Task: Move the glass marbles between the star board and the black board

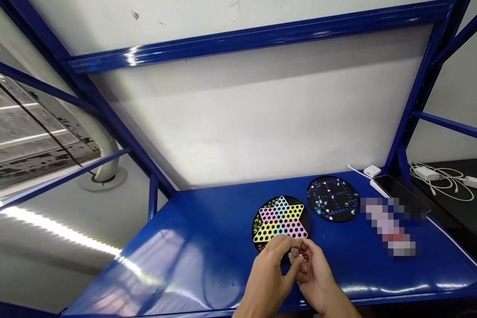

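Left hand (266, 274) and right hand (317, 272) come together over the near side of the blue table (208, 238). Small red marbles (303, 257) sit in the right hand, with its fingers curled around them. The left hand's thumb and fingers are bent close to the marbles, but I cannot tell if they pinch one.

Just past the hands is a round black board (304, 208) with a star (281, 214) of yellow, pink and blue on it. More marbles (258, 222) lie around the star. Behind it, to the right, is a black tray (337, 198) with blue and white bits on it. Farther right are a phone (395, 188) and a white plug (371, 171).
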